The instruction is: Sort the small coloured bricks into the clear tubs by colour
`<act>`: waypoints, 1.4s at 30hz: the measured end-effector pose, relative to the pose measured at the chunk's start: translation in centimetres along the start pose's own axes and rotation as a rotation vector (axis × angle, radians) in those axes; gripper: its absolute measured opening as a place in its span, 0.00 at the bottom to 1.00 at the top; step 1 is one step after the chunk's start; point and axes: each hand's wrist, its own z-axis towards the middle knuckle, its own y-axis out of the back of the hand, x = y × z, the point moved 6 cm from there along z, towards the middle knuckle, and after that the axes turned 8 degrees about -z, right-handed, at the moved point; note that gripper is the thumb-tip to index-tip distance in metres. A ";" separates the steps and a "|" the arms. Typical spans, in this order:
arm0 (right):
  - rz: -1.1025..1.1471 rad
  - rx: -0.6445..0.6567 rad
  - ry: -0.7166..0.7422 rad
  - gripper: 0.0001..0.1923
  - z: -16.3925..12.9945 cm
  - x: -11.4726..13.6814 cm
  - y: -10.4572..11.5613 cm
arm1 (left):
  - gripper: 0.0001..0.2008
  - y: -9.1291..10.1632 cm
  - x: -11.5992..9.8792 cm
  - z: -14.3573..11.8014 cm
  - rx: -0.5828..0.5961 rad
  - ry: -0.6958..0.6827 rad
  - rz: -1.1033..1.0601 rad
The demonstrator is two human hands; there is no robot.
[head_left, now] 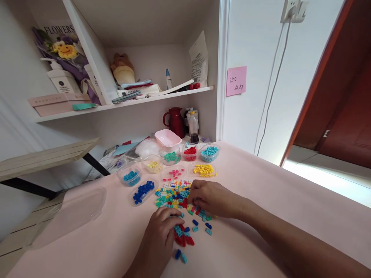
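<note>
A loose pile of mixed small building bricks [171, 196] lies on the pink tabletop. My right hand [211, 197] reaches into the pile's right side, its fingers bent down and close together; whatever is between the fingertips is hidden. My left hand [160, 233] rests nearer to me, fingers apart and slightly curved beside a small group of red bricks [182, 241] and light blue ones. A few stray blue bricks [208, 225] lie below my right hand. Near my left thumb sit a dark blue brick [177, 254] and a turquoise brick [184, 258].
Sorted bricks fill clear tubs around the pile: dark blue [144, 192], yellow [204, 170], red [190, 153], light blue [210, 153] and others. A clear lid [84, 208] lies left. Behind stand a pink basin [168, 138], a red jug [176, 122] and a bottle [193, 127].
</note>
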 end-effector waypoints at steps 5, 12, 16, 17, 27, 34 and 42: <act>0.017 0.003 0.029 0.10 0.2 0.7 -0.4 | 0.21 -0.1 0.1 -0.1 0.008 0.013 -0.014; -0.052 0.001 -0.007 0.11 0.7 1.1 -1.3 | 0.21 -0.1 0.2 -0.1 0.008 0.028 -0.054; -0.166 0.009 -0.035 0.10 0.9 1.4 -1.5 | 0.22 -0.2 0.2 -0.1 0.002 0.034 -0.062; -0.203 0.017 -0.028 0.10 0.9 1.6 -1.6 | 0.22 -0.2 0.1 -0.1 0.006 0.037 -0.060; -0.331 0.065 0.010 0.06 1.1 3.0 -2.1 | 0.22 -0.1 -0.2 -0.2 0.024 0.055 -0.068; -0.341 0.043 0.001 0.07 1.1 3.1 -2.1 | 0.22 -0.1 -0.1 -0.2 0.017 0.037 -0.062; -0.026 -0.052 -0.096 0.08 1.1 1.6 -2.2 | 0.22 -0.3 0.1 -0.4 0.017 0.025 -0.058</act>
